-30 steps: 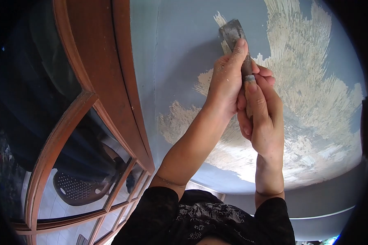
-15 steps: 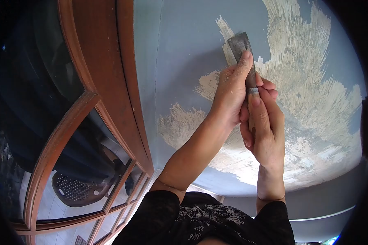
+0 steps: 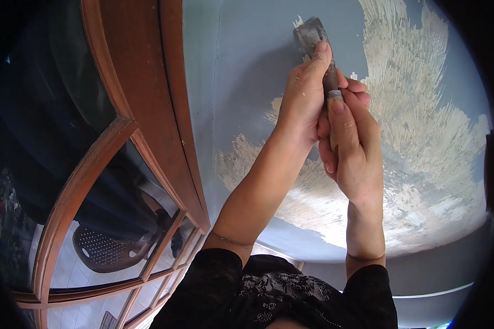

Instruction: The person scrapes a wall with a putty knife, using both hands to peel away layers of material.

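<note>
A scraper (image 3: 311, 34) with a dark, worn metal blade and a wooden handle lies against the blue-grey wall (image 3: 258, 71). My left hand (image 3: 306, 96) is closed round its metal part, the thumb pressed on the blade and dusted with pale crumbs. Lower down, my right hand (image 3: 354, 145) grips the wooden handle, its thumb along the top near the metal collar. Beside and below both hands spreads a large scraped patch (image 3: 411, 120), cream and rough-edged. A small pale strip shows at the blade's upper left corner.
At the left stands a brown wooden frame (image 3: 142, 71) with glass panes. Through the glass a perforated brown chair (image 3: 107, 249) and a tiled floor are visible. A grey band with a white line runs along the lower right. A dark object edges the far right.
Both hands and the scraper have moved up along the wall and slightly left. The blade now covers most of the narrow pale strip that showed above it. The grip is the same.
</note>
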Demonstrator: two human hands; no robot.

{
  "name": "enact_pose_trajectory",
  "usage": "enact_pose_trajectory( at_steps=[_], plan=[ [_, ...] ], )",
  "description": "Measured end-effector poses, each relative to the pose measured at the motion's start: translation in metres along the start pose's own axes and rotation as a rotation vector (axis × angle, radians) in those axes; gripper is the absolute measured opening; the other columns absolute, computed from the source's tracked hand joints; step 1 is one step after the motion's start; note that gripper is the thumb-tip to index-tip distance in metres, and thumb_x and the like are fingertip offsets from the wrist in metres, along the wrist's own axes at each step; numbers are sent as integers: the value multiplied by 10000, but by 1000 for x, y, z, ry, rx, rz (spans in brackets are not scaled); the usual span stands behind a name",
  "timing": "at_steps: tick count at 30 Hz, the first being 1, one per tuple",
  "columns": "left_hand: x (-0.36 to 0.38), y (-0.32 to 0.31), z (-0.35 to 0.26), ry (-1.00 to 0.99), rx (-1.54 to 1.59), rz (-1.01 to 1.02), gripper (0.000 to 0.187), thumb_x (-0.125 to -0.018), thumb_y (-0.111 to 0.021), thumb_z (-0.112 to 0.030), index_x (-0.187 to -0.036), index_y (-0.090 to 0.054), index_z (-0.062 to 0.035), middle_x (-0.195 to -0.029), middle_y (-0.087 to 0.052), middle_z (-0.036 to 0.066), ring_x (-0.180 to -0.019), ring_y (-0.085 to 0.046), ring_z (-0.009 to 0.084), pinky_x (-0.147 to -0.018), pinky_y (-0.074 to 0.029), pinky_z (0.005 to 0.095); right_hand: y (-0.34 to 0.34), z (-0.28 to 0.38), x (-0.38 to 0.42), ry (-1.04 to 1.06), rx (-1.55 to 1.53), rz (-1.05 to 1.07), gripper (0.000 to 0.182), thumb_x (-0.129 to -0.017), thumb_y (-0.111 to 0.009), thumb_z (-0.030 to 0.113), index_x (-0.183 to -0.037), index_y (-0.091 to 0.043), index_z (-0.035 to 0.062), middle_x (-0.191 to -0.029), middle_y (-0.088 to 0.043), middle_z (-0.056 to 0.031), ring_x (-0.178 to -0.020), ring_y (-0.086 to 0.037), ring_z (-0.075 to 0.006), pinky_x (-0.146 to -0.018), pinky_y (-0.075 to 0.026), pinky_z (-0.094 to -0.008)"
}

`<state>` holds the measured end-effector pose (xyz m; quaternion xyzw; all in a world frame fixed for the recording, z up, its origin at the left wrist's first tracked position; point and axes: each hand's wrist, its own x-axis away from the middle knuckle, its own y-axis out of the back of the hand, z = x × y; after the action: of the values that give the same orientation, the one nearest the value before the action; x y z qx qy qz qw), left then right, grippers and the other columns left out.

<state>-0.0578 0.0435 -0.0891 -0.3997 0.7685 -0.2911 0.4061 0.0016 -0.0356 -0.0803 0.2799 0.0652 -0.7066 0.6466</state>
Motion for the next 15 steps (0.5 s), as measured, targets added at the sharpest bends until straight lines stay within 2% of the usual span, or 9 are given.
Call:
enact_pose_trajectory(
  at_steps=[5, 8, 12, 15],
  plan=[
    [14, 0, 8, 92, -4, 18, 465, -829, -503, -479, -647, -493, -51, -717, -587, 157, -649, -610, 266, -589, -529, 372, -2, 2, 21, -20, -27, -68, 343, -931, -351, 169, -1195, -416, -40, -615, -428, 11, -343, -290, -11, -291, -207, -170],
    [-1, 3, 3, 31, 24, 5, 466, -828, -505, -479, -640, -493, -53, -709, -587, 158, -638, -607, 262, -592, -530, 377, -1, -1, 2, -42, 10, -15, 363, -933, -352, 178, -1217, -398, -42, -618, -428, 13, -347, -295, -10, -293, -208, -168],
    [1, 1, -2, 7, 32, -24, 460, -821, -519, -476, -634, -491, -57, -697, -584, 156, -633, -605, 255, -595, -531, 382, 1, -2, -1, 22, 65, 22, 331, -934, -350, 180, -1169, -435, -37, -586, -413, 23, -348, -299, -11, -296, -208, -167],
    [14, -1, 6, 103, 21, -7, 460, -817, -523, -480, -639, -492, -57, -693, -583, 151, -624, -604, 254, -588, -532, 380, -5, 6, 20, -22, 0, -77, 314, -932, -345, 168, -1149, -446, -36, -583, -414, 20, -346, -297, -14, -297, -216, -170]
  ],
)
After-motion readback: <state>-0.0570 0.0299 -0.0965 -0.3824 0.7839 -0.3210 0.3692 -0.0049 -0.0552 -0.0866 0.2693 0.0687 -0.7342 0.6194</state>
